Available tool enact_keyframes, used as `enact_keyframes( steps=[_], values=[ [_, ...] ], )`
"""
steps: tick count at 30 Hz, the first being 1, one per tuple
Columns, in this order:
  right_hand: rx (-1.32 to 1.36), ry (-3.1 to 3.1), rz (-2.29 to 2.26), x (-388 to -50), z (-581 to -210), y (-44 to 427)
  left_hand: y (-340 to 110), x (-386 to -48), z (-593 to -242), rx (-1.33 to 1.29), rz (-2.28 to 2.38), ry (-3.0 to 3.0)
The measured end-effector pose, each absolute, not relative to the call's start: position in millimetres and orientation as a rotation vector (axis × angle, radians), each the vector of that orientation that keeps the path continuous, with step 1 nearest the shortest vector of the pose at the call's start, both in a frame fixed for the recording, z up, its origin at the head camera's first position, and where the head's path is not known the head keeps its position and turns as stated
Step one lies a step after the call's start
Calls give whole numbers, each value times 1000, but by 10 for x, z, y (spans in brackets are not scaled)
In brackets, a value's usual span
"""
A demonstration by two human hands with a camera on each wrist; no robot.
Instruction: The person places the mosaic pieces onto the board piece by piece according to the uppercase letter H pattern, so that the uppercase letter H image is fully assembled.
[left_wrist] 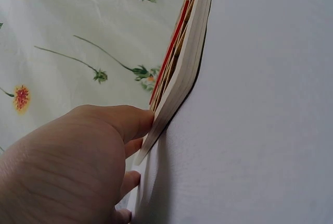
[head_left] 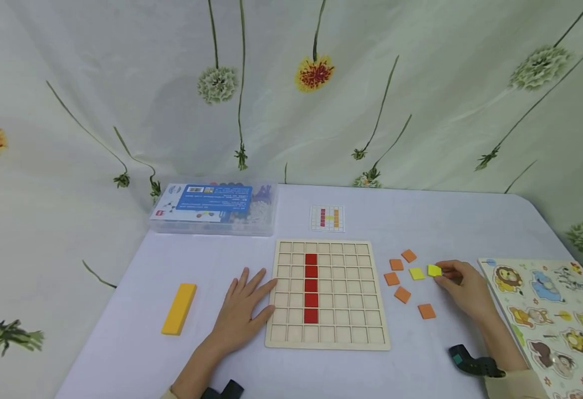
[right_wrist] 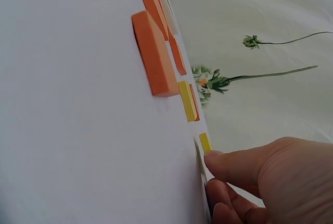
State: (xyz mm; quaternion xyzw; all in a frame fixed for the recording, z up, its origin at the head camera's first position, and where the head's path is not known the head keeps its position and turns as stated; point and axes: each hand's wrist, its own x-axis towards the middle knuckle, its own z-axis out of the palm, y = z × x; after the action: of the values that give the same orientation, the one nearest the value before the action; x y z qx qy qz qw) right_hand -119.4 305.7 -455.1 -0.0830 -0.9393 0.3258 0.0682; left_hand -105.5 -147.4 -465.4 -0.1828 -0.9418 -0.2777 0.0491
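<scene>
A wooden grid board point(head_left: 343, 338) lies flat on the white table, with a column of several red square tiles point(head_left: 311, 286) in its left part. My left hand point(head_left: 241, 313) rests with fingers spread at the board's left edge; its thumb touches the board's side in the left wrist view. To the right of the board, my right hand point(head_left: 466, 288) pinches a yellow square tile point(head_left: 434, 270) between thumb and fingers. Beside it lies a second yellow tile point(head_left: 417, 274), among several orange tiles point(head_left: 426, 311) scattered on the cloth.
A small pattern card point(head_left: 327, 218) lies behind the board. The clear plastic box point(head_left: 211, 208) with a blue label stands at the back left. A yellow-orange block point(head_left: 179, 309) lies left of my left hand, and an animal puzzle board point(head_left: 546, 316) fills the right side.
</scene>
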Motion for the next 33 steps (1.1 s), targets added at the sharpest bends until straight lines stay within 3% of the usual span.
enact_keyframes(
  steps=[8, 18, 33],
  values=[
    [-269, -2832, 988, -1176, -4321, 2960, -1470, -1050, -4641, -557, -856, -2864],
    [-36, -2836, 1032, -1206, -3941, 2471, -1474, -1054, -4658, -550, -857, -2873],
    [321, -2881, 1180, -1356, -3912, 1703, -1470, -1046, -4636, -551, -864, -2872]
  ],
)
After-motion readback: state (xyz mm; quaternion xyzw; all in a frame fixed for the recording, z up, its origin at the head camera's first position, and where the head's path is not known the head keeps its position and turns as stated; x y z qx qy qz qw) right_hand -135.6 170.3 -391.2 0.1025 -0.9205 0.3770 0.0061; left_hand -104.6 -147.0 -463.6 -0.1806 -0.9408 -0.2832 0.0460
